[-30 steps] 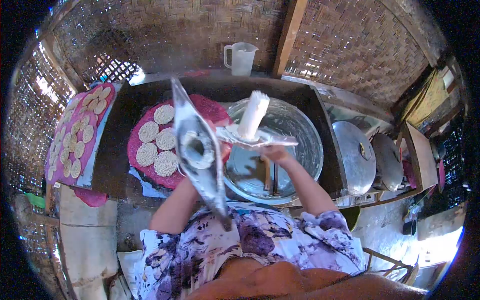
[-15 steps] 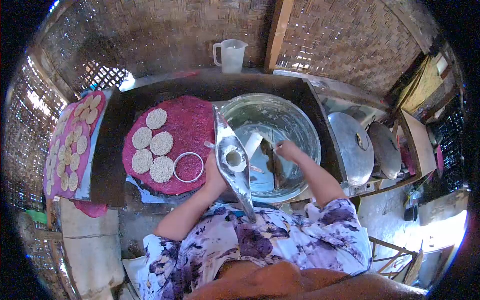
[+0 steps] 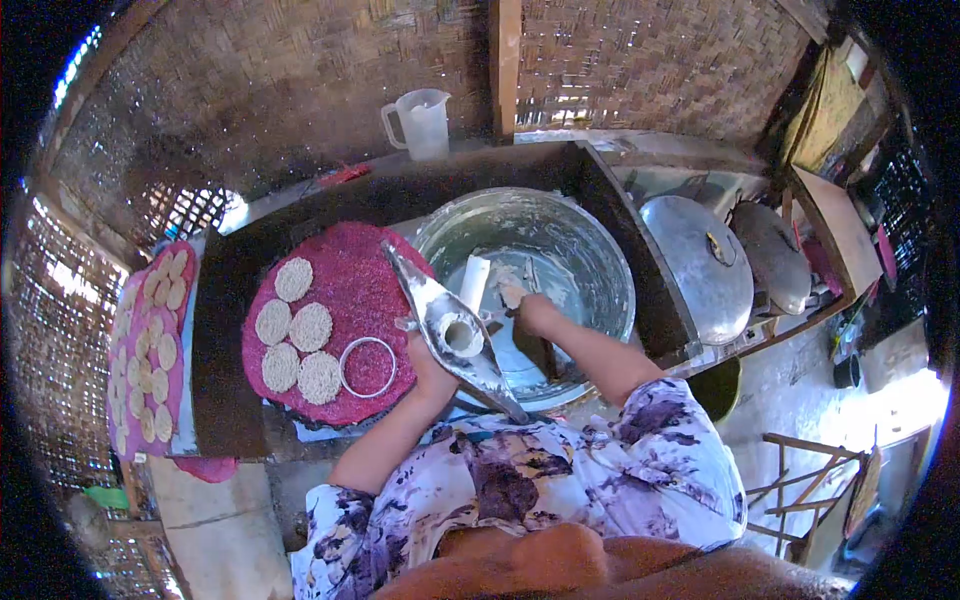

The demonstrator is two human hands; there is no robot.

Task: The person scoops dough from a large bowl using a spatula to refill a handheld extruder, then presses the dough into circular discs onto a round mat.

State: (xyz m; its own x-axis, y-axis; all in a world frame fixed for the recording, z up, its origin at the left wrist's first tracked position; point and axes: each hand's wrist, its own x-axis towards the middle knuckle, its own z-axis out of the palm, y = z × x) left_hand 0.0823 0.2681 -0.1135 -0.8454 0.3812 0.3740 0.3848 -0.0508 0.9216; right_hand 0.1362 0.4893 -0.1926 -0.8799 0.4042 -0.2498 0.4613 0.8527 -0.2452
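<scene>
Head view: the left hand (image 3: pixel 432 366) holds the press (image 3: pixel 440 312); a slack grip could drop it into the basin (image 3: pixel 593 255). What the right hand (image 3: pixel 539 315) holds is unclear.

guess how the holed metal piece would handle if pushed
Probably stiff: the metal piece looks straight in the left hand. Possibly slippery, as its surface looks smeared white. Its long tapered ends might make it twist if pushed off-centre.

Pitcher (image 3: pixel 424 128), translucent, far ctr. Woven wall (image 3: pixel 655 75) w/ wd. post (image 3: pixel 506 65), far. Lg. metal lid (image 3: pixel 695 275), dk. lid (image 3: pixel 772 258) beside, right. Yel. cloth (image 3: pixel 822 118), far right.
</scene>
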